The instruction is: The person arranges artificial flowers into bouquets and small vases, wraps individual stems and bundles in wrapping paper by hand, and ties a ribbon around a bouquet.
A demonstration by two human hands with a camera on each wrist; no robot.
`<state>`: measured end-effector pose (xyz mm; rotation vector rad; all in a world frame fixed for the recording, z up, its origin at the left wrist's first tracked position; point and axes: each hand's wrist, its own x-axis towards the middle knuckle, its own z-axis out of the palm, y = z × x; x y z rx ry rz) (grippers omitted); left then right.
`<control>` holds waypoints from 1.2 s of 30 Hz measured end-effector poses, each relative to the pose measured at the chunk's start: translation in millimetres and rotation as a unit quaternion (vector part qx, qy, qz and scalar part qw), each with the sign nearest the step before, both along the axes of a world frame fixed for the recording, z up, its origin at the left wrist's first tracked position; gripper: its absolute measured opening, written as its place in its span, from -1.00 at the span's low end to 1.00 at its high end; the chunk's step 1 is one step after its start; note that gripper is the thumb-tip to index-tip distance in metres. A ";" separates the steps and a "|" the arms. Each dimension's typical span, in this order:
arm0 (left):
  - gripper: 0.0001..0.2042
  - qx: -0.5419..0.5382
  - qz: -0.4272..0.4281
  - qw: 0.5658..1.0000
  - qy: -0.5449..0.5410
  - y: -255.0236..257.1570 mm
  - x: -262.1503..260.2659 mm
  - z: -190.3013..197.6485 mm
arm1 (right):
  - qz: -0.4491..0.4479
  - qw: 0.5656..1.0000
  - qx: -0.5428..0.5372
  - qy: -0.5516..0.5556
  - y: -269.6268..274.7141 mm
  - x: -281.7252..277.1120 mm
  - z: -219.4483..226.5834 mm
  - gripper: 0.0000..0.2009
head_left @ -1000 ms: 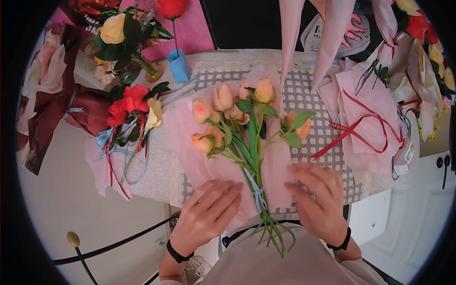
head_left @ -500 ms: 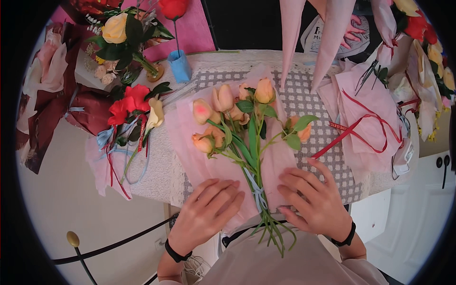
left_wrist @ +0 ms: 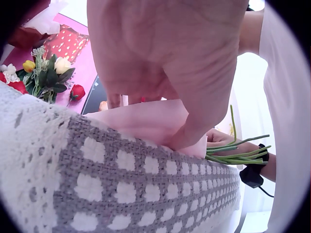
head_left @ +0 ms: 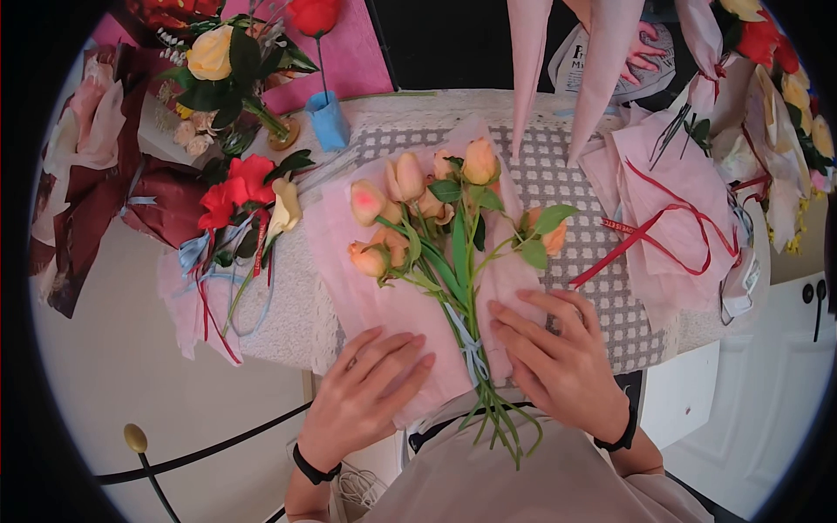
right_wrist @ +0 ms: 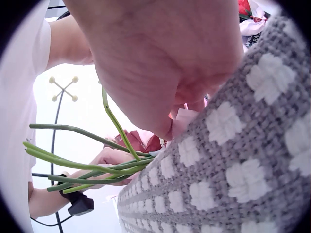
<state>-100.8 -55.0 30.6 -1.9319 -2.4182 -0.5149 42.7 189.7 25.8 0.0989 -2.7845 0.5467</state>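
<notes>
A bouquet of peach roses and tulips (head_left: 404, 179) lies on pink wrapping paper (head_left: 366, 312) in the head view. Light blue ribbon (head_left: 472, 350) ties the green stems (head_left: 501, 418), whose ends stick out toward the person's body. My left hand (head_left: 362, 392) rests on the paper left of the stems, its fingers loosely bent; the left wrist view has its thumb (left_wrist: 187, 138) at the paper's edge. On the other side, my right hand (head_left: 558, 366) lies over the paper with fingers spread, fingertips close to the tied stems. Its fingertips are mostly hidden in the right wrist view.
Red flowers with ribbons (head_left: 237, 192) lie left of the bouquet. A blue holder (head_left: 328, 122) with a red rose stands behind. Folded pink sheets (head_left: 667, 209) and a red ribbon (head_left: 626, 241) lie at right. Pink paper cones (head_left: 610, 78) hang over the table's far side.
The right hand has moved inward, over the paper's right side and closer to the stems. The left hand has shifted slightly left and down. The bouquet stays in place.
</notes>
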 end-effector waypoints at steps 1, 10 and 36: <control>-0.52 0.000 0.001 1.000 -0.001 -2.0 0.5 0.8 | -0.004 1.000 0.015 -0.003 0.7 1.0 1.7 -0.71; -0.49 -0.014 0.034 0.994 -0.107 -5.9 8.4 11.9 | -0.042 0.998 0.042 0.019 13.3 10.0 4.3 -0.81; -0.58 0.081 0.104 0.989 -0.066 22.3 5.2 -31.2 | 0.055 0.995 0.032 -0.073 14.2 -7.8 -1.0 -0.46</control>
